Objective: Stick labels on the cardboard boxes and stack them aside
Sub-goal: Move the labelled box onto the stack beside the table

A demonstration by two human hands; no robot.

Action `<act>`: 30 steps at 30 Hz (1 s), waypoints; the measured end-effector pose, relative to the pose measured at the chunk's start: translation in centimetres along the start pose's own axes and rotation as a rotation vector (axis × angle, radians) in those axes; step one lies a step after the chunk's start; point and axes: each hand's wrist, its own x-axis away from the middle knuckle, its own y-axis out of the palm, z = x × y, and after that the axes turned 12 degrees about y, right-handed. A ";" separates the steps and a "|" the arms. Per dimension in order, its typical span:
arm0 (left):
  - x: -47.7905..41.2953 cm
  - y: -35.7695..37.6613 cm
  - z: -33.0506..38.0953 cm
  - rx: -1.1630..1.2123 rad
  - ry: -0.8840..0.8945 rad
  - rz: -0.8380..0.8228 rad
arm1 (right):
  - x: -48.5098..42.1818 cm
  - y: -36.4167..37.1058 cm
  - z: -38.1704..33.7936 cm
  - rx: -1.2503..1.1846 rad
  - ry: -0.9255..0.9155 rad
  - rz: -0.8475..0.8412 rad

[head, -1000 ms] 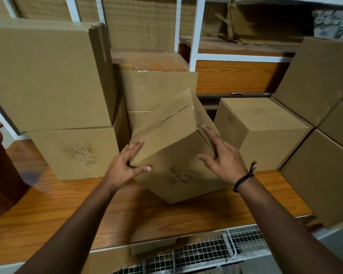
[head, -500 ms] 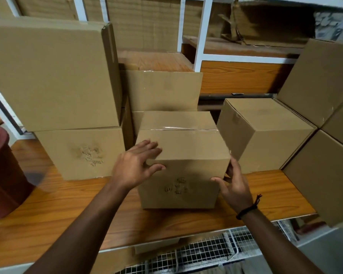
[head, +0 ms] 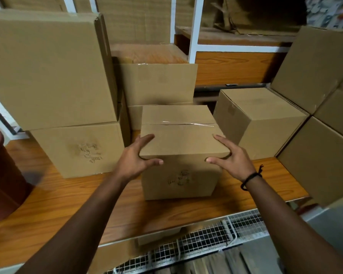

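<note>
two bare hands hold one cardboard box point(head: 178, 141) by its near top corners. the left hand point(head: 134, 158) clasps the near-left corner, its fingers point(head: 146, 139) laid on the lid and its thumb pressed against the front face. the right hand point(head: 233, 157) grasps the near-right corner the same way, fingers along the lid's right edge and thumb on the front; a black cord band point(head: 250, 177) circles that wrist.

the box stands upright and square on the wooden shelf point(head: 67, 204), roughly in the middle of it, with a strip of clear tape point(head: 186, 123) across the seam of its closed lid and a faint printed mark on its front. no label can be made out on it.

to its left is a stack of two: a large box point(head: 48, 72) resting on a lower box point(head: 77, 149) that bears a similar faded mark. another box point(head: 156, 84) sits just behind the held one. a further box point(head: 261, 119) stands close on the right, turned at an angle, and beyond it tilted boxes point(head: 315, 66) fill the right edge. a dark red bin point(head: 2, 175) shows at far left, and wire mesh point(head: 206, 238) runs below the shelf's front edge.
</note>
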 end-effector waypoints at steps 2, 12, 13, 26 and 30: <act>0.4 0.4 0.1 -0.020 0.003 0.027 | 0.8 -0.2 0.0 0.007 -0.011 0.035; 3.0 6.3 6.0 -0.098 0.404 0.007 | 11.6 -7.1 4.0 -0.071 0.129 0.185; 3.2 7.7 6.9 -0.077 0.390 -0.008 | 12.4 -8.5 4.7 -0.074 0.142 0.194; 3.9 26.6 18.8 -0.038 0.221 -0.022 | 11.8 -25.1 16.8 0.232 0.191 0.245; 2.4 30.1 20.3 -0.012 0.151 -0.010 | 8.2 -27.2 18.9 0.567 -0.065 0.277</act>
